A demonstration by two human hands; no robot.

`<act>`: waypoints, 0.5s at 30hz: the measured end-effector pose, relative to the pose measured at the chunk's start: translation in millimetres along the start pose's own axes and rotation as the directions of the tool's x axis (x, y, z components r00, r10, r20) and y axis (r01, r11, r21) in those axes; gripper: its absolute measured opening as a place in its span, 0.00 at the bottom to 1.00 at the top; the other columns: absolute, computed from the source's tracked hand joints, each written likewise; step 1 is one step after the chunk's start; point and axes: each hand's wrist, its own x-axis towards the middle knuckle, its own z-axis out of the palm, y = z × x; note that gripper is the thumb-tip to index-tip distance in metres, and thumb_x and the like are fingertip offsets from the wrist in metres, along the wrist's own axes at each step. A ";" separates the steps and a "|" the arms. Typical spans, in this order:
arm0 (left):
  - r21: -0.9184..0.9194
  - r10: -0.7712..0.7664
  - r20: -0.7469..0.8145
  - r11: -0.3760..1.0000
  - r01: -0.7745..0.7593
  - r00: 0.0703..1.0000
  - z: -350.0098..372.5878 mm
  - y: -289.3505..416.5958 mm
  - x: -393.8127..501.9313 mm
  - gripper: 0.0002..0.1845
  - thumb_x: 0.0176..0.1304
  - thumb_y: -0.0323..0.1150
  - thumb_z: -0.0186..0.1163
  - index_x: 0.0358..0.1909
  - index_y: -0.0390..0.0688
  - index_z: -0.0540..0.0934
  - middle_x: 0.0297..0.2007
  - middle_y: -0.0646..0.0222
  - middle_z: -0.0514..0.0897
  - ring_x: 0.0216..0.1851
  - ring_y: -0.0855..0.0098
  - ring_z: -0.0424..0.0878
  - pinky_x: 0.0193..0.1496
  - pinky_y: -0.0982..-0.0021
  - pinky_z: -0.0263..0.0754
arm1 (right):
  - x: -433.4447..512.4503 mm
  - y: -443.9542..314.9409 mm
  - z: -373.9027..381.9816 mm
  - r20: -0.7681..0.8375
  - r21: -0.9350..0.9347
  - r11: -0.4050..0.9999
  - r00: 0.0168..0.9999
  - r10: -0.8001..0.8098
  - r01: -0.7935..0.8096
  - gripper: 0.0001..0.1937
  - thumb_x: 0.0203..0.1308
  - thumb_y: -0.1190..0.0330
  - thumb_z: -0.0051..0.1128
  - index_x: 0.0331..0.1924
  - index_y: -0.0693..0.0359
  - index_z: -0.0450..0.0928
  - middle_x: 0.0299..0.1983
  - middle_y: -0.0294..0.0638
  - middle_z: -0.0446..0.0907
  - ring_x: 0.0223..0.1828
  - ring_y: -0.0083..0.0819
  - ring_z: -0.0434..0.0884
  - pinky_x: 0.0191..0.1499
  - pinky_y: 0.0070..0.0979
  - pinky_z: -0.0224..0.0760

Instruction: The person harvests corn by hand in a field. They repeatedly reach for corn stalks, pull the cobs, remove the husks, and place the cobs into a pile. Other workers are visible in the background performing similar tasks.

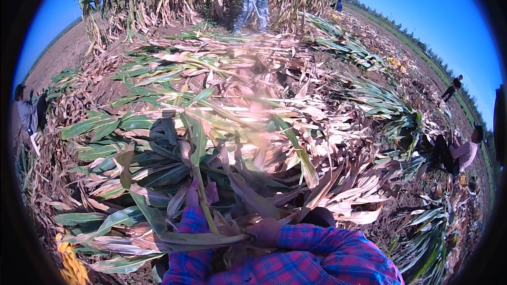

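Note:
In the lower middle, my left hand [212, 193] reaches out with fingers and thumb on either side of a green corn stalk [204, 198]. The stalk covers part of the palm, so how firmly it is held is unclear. My right hand [264, 230] is closed at the end of a pale corn leaf [210, 239], close in front of my body. Exactly what lies inside that fist is hidden. Beyond both hands spreads a thick layer of cut corn stalks [237, 114], some leaves green, many dry and tan.
Yellow corn ears [71, 259] lie in a heap at lower left. Ahead, a person [253, 0] holding a long tool stands before upright corn [158, 0]. Other people [27, 109] are at the left, and a seated person [463, 152] is at right. More cut corn [424, 241] lies lower right.

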 end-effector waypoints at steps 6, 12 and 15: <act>-0.375 0.035 0.409 0.918 0.133 0.912 31.4 83.8 -23.1 0.11 0.52 0.36 0.46 0.26 0.38 0.62 0.10 0.75 0.61 0.11 0.80 0.61 0.15 0.80 0.58 | 32.1 -43.0 -59.1 -0.475 -0.008 0.976 0.858 -0.197 0.220 0.11 0.36 0.62 0.50 0.25 0.59 0.68 0.13 0.45 0.69 0.16 0.42 0.71 0.17 0.33 0.62; -0.461 0.256 0.521 0.887 0.016 0.814 53.7 114.9 -97.1 0.06 0.50 0.27 0.43 0.18 0.41 0.60 0.11 0.75 0.60 0.12 0.79 0.59 0.17 0.79 0.61 | 40.7 -103.6 -133.1 -0.532 -0.323 0.836 0.645 -0.548 0.444 0.09 0.34 0.68 0.49 0.22 0.61 0.65 0.10 0.41 0.65 0.12 0.39 0.68 0.12 0.32 0.58; -0.551 0.345 0.518 0.834 -0.003 0.783 43.2 120.1 -101.2 0.07 0.50 0.28 0.44 0.17 0.41 0.60 0.12 0.74 0.61 0.14 0.78 0.61 0.18 0.78 0.62 | 46.2 -119.3 -150.5 -0.495 -0.423 0.778 0.601 -0.628 0.465 0.08 0.33 0.69 0.48 0.21 0.61 0.65 0.10 0.40 0.65 0.12 0.38 0.69 0.13 0.31 0.59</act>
